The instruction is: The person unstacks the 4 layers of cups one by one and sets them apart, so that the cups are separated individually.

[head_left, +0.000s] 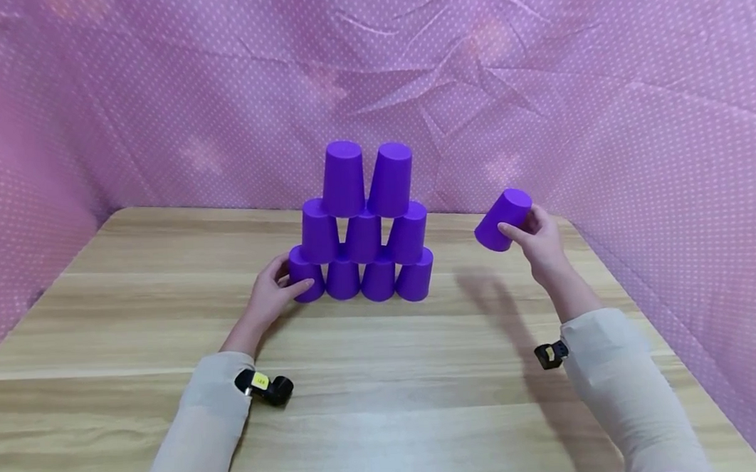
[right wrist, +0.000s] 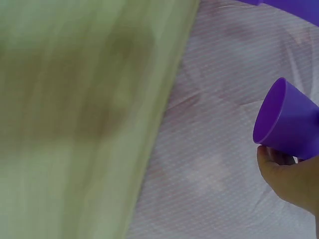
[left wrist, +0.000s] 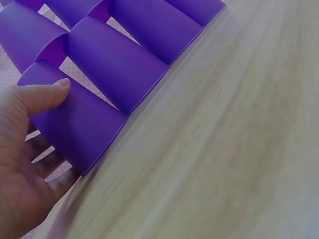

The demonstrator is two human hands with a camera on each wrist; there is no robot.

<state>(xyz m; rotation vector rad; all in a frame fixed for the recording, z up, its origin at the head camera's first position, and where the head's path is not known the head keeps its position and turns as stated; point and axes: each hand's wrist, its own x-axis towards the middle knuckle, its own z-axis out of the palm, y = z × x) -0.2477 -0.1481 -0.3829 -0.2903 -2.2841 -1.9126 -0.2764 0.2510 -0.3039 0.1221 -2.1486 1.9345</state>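
Note:
Purple cups stand upside down in a tiered stack: several along the bottom row, three in the middle row, and two cups [head_left: 345, 181] on top. My left hand [head_left: 268, 291] holds the leftmost bottom cup [head_left: 304, 274], thumb on its near side and fingers round the back. The left wrist view shows that cup [left wrist: 82, 124] with its rim down on the wood. Raised to the right of the stack, my right hand [head_left: 542, 245] grips a single purple cup [head_left: 504, 219] in the air. It tilts, its open mouth [right wrist: 270, 112] facing down and left.
The wooden table [head_left: 373, 393] carries the stack toward its far edge. Pink dotted cloth [head_left: 216, 95] hangs behind and at both sides. Wrist cameras [head_left: 273, 390] are strapped over both sleeves.

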